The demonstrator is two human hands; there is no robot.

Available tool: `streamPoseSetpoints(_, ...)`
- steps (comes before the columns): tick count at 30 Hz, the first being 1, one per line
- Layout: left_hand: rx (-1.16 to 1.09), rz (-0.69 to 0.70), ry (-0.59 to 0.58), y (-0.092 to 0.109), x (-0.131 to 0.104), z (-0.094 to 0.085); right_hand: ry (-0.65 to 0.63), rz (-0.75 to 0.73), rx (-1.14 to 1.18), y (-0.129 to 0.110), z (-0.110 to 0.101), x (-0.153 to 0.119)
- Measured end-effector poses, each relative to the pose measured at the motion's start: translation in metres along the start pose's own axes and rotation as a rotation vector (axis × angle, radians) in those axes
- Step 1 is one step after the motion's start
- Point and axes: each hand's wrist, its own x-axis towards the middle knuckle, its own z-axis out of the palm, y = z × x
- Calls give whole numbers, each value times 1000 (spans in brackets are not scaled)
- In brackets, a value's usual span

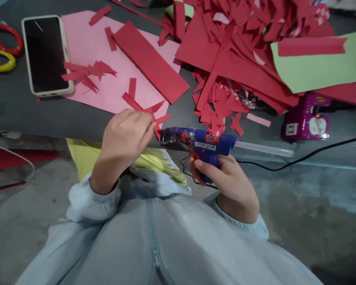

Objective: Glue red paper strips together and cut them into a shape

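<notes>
My right hand (225, 178) is wrapped round the handle of a blue hot glue gun (207, 144). A clear glue stick (264, 149) sticks out of its back, and its messy nozzle points left. Close to that nozzle, my left hand (129, 132) pinches a small cut piece of red paper (158, 130) at the table's front edge. Other red strips lie right behind those fingers, and which of them are joined to the held piece I cannot tell. Under them is a pink sheet (101, 43), with a wide red strip (152, 61) across it.
A phone (46, 55) lies at the left beside red- and yellow-handled scissors (8, 47). Red paper scraps (240, 47) are heaped at the back right, near a green sheet (323, 67). A purple power socket block (307, 120) stands at the right, with a black cable (284, 168) below.
</notes>
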Motion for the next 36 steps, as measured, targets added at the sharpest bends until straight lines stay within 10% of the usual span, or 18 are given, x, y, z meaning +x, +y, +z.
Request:
streamPoseSetpoints(16,101,49,-34,11,-1,-2,151,25,68,1,-14,-9)
streamPoseSetpoints(36,101,25,29,7,0,0,-20,33,-242,-12,0,0)
